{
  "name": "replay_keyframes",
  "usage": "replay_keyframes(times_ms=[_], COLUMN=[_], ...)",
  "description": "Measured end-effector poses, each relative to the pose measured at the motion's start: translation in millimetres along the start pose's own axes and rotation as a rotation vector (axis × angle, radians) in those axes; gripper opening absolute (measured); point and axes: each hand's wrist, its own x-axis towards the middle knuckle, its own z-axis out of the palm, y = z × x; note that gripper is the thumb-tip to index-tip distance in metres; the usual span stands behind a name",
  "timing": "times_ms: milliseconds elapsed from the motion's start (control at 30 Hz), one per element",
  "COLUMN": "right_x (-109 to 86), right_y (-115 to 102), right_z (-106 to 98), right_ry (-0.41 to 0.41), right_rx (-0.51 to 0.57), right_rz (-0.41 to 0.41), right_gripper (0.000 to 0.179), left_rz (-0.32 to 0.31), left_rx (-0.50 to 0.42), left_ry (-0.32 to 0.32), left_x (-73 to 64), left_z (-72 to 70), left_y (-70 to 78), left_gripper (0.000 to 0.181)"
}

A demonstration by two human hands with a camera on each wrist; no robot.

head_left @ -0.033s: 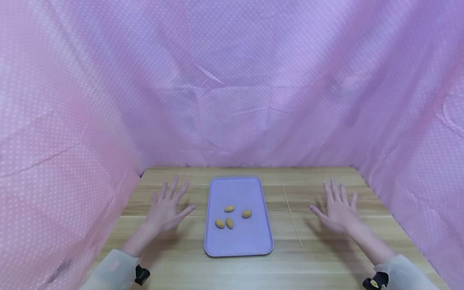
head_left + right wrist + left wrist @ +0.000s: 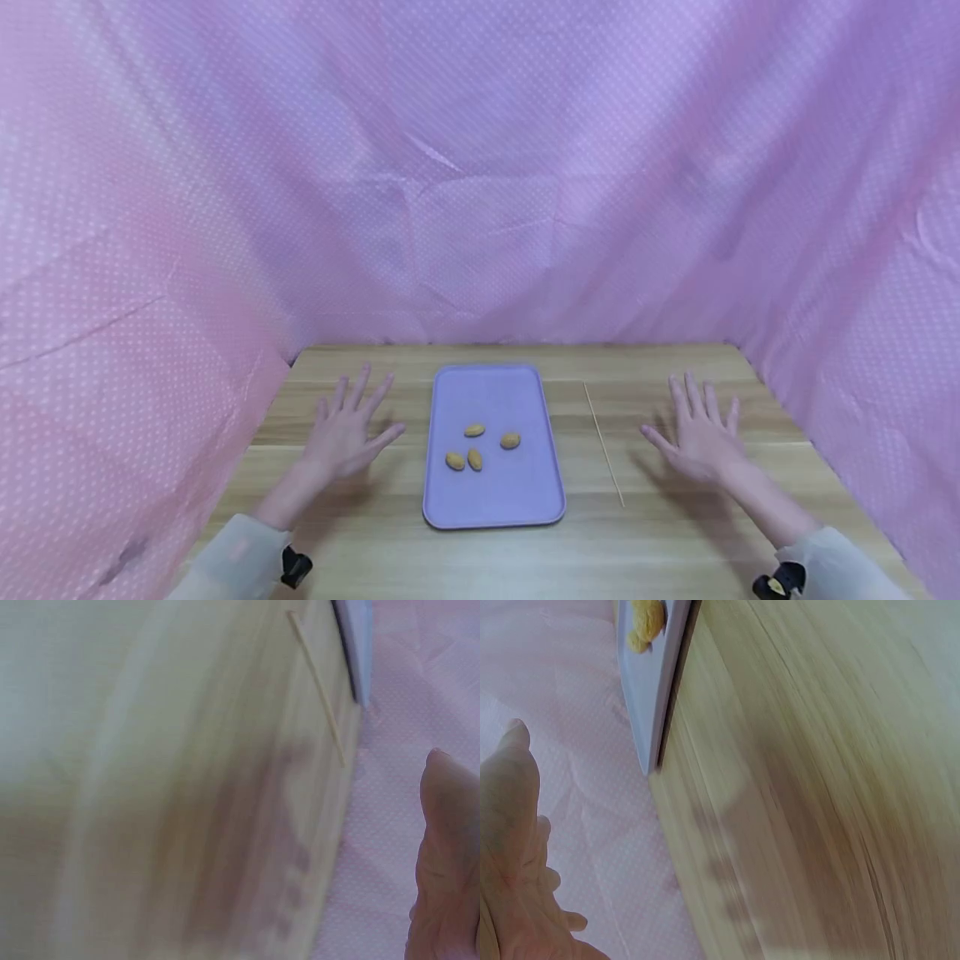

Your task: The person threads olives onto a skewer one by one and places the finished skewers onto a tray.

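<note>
My left hand (image 2: 341,437) hovers palm down over the table to the left of a lilac tray (image 2: 517,500), fingers spread and holding nothing. On the tray lie several small tan, oval, nut-like pieces: one (image 2: 510,440) to the right, one (image 2: 474,430) farther back, and a pair side by side at the left. A thin wooden stick (image 2: 603,442) lies on the table along the tray's right side. Beyond it, my right hand (image 2: 701,442) is also spread in the air, with its thumb pointing toward the stick. Both hands cast shadows on the wood.
The wood-grain table (image 2: 495,567) is enclosed at the back and sides by a pink dotted cloth (image 2: 480,250). Each wrist carries a small black device, the left one (image 2: 296,567) and the right one (image 2: 780,581), beside pale sleeves (image 2: 232,558).
</note>
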Motion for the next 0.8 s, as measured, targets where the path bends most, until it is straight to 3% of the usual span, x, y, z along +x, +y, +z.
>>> replay_keyframes(times_ms=[233, 467, 700, 800], right_x=[-4.0, 3.6, 0.8, -6.1], right_y=[4.7, -11.4, -31.5, -36.3], right_z=[1.0, -5.7, 10.7, 24.1], right_ry=[0.017, 0.02, 0.005, -0.006], right_rx=[0.01, 0.023, 0.05, 0.092], right_rz=[-0.011, -0.075, -0.275, -0.284], right_gripper=[0.101, 0.095, 0.079, 0.071], left_rz=[0.015, 0.009, 0.071, 0.104], left_rx=[0.006, -0.008, -0.048, -0.143], left_ry=[0.002, -0.019, 0.082, 0.116], left_x=[1.8, 7.5, 4.2, 1.8], left_z=[-0.1, -1.2, 1.8, 7.8], left_y=[5.3, 9.4, 17.8, 27.7], left_gripper=[0.082, 0.081, 0.077, 0.073])
